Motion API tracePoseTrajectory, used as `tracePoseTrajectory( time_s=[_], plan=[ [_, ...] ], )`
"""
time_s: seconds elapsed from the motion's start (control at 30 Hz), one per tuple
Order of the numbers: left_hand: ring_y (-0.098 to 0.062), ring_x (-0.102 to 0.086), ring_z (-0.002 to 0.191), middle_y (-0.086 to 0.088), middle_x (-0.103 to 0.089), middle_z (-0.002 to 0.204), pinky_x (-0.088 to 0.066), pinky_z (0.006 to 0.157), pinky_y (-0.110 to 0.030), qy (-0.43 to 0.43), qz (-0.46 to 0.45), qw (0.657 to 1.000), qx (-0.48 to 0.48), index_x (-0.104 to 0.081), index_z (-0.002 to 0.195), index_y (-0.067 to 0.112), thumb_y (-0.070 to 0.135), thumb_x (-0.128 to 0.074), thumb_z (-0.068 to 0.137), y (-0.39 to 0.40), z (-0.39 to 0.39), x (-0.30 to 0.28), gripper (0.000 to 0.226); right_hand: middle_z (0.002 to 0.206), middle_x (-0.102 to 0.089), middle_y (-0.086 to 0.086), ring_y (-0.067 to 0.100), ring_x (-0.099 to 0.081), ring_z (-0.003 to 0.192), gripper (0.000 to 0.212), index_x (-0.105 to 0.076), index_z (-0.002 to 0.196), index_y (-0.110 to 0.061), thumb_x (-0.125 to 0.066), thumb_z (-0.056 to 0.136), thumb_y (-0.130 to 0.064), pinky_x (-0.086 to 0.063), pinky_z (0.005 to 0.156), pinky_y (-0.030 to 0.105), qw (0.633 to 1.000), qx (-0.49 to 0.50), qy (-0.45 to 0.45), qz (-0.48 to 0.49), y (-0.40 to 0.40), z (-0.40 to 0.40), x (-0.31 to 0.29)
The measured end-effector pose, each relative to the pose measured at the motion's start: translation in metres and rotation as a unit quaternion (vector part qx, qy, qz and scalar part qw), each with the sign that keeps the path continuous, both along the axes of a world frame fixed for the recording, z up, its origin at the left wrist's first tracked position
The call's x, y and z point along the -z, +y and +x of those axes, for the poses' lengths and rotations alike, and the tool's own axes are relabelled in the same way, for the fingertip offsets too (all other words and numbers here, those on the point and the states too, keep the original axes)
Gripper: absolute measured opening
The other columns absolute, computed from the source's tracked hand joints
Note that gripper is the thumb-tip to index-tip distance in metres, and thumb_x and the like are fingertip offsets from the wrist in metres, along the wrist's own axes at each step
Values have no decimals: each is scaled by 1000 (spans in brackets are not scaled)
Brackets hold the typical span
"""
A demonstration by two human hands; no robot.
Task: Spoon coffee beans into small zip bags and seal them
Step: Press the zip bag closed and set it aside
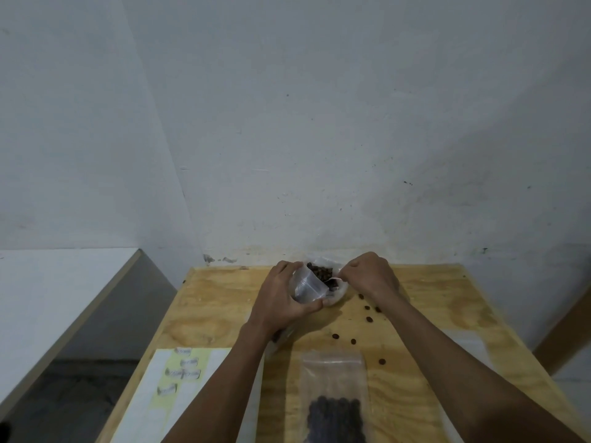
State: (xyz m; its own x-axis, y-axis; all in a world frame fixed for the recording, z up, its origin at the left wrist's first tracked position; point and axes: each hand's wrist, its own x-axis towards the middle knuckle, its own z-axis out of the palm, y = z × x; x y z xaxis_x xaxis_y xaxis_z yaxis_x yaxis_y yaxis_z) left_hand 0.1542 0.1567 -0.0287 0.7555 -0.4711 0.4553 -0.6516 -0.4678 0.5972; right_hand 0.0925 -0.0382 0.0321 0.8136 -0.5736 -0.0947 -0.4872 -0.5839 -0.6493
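Observation:
My left hand point(281, 302) grips a small clear zip bag point(308, 287) and holds it tilted at the edge of a pale bowl point(339, 295) of dark coffee beans point(321, 271), at the far end of the wooden table point(220, 302). My right hand point(371, 276) pinches the thin pale handle of a small spoon point(335, 279). The spoon's tip lies among the beans by the bag's mouth, mostly hidden. Closer to me lies a flat zip bag point(334, 398) with beans in its lower half.
Several loose beans point(369, 319) are scattered on the table right of the bowl. A yellow-and-white label sheet point(179, 378) lies at the near left. A clear plastic sheet point(467, 343) lies at the right edge. The wall stands directly behind the bowl.

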Motion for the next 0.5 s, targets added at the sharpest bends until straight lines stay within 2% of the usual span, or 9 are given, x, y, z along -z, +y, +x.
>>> tracePoseTrajectory(
  time_s=[0.07, 0.17, 0.27, 0.33, 0.4, 0.43, 0.5],
  plan=[
    [-12, -57, 115, 3, -61, 129, -45, 93, -22, -9, 5, 1000, -9, -59, 137, 12, 69, -80, 67, 2, 0, -1, 92, 47, -36, -5, 17, -35, 45, 38, -45, 48, -21, -71, 75, -22, -28, 51, 23, 1000, -4, -9, 4, -5, 0, -2],
    [-13, -58, 115, 2, -62, 128, -44, 92, -22, -16, 9, 1000, -18, -59, 137, 12, 63, -85, 69, 5, 1, -5, 89, 54, -46, -4, 17, -42, 53, 18, -64, 55, -10, -67, 71, -20, -32, 54, 27, 1000, -10, -15, -9, -11, -2, -7],
    [-15, -59, 115, 0, -61, 129, -48, 92, -26, -15, 6, 1000, -26, -59, 137, 10, 63, -85, 67, 8, 0, -11, 91, 55, -45, -2, 15, -38, 53, 21, -55, 51, -20, -67, 69, -21, -31, 55, 29, 999, -29, -30, -13, -11, -8, -15],
    [-16, -59, 116, 0, -60, 130, -48, 92, -27, -14, 4, 999, -29, -58, 138, 10, 69, -80, 66, 8, -3, -15, 95, 54, -51, 1, 16, -39, 52, 20, -57, 51, -19, -67, 68, -22, -32, 55, 30, 999, -37, -37, -10, -11, -13, -20],
    [-15, -59, 114, 1, -60, 129, -48, 91, -25, -18, -2, 999, -32, -58, 137, 11, 73, -77, 65, 8, -5, -19, 97, 63, -70, -3, 19, -57, 51, 15, -73, 65, -10, -66, 69, -23, -39, 53, 30, 998, -44, -42, -15, -11, -19, -23],
    [-14, -59, 114, 1, -61, 129, -47, 90, -24, -21, -5, 999, -33, -59, 137, 11, 74, -77, 65, 7, -7, -22, 98, 70, -75, -11, 22, -69, 59, 15, -79, 73, -13, -67, 72, -22, -45, 53, 30, 997, -51, -47, -20, -10, -22, -27],
    [-14, -59, 113, 1, -61, 129, -46, 89, -23, -29, -9, 999, -30, -59, 137, 11, 70, -81, 66, 5, -11, -26, 96, 79, -75, -21, 19, -74, 72, 15, -82, 75, -24, -68, 79, -22, -58, 60, 33, 996, -69, -52, -35, -6, -32, -35]
  ],
)
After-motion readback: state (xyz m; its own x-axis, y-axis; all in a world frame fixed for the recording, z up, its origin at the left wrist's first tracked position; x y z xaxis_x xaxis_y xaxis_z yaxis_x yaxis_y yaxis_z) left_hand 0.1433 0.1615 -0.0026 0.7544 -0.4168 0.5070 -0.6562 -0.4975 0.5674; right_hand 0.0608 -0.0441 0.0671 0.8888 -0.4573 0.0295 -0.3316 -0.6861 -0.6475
